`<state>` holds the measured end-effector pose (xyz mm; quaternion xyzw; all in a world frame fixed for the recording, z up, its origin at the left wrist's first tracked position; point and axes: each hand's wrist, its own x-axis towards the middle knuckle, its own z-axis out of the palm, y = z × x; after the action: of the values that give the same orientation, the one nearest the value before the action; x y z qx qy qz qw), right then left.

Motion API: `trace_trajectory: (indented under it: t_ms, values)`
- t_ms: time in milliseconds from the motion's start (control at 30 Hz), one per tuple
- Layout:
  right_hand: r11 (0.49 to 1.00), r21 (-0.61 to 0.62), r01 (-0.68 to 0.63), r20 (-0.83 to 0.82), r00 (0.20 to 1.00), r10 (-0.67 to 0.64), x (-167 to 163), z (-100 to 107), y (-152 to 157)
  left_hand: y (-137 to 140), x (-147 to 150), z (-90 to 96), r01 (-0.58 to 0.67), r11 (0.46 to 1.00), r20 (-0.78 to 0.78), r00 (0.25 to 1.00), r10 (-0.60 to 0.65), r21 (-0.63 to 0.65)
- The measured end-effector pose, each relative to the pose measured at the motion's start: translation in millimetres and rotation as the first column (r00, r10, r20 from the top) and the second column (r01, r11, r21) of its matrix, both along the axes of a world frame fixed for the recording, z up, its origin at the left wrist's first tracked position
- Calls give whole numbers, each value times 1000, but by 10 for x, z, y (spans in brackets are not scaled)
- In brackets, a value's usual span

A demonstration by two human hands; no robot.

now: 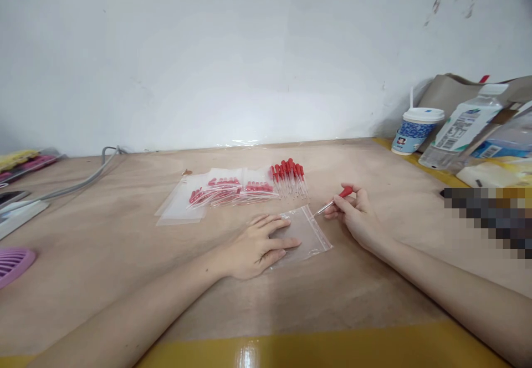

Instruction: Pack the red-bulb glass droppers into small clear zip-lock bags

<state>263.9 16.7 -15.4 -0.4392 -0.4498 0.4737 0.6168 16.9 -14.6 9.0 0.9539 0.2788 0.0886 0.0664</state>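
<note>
My left hand lies flat with fingers spread on a clear zip bag, pressing it to the table. Between the thumb and fingers of my right hand is a dropper with a red rubber bulb and a thin clear tube. Its tip points left and down, at the zip edge of the bag. Beyond the bag lies a bunch of loose red-bulbed droppers. To their left are several bags filled with droppers, overlapping flat clear bags.
At right stand a paper cup, a plastic bottle and a grey bag. A grey cable and a purple slatted object are on the left. Yellow tape edges the table; a wall rises behind.
</note>
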Motion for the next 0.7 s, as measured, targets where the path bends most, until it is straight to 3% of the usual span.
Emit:
trace_trajectory:
  t_ms: [167,267,400,500,633,700]
  values:
    - [978,-94,-184,-58,982,179,4,1,-25,1,-2,10,7,1000,-4,1000,-7,8]
    - [939,-145,-311,76,943,324,100,47,-35,-1,-3,6,3,1000,28,1000,-3,-3]
    - [871,-149,-468,279,825,491,228,145,-69,-2,-7,-4,6,999,61,998,-3,-45]
    - [830,-88,-551,248,795,554,234,177,-91,-1,-16,-2,2,998,71,997,2,-62]
    - [724,-136,-676,167,705,690,191,142,-72,-9,-18,7,15,997,64,998,-11,-73]
    - [703,-158,-693,156,686,711,191,127,-55,-19,-15,-1,14,998,88,996,-8,-67]
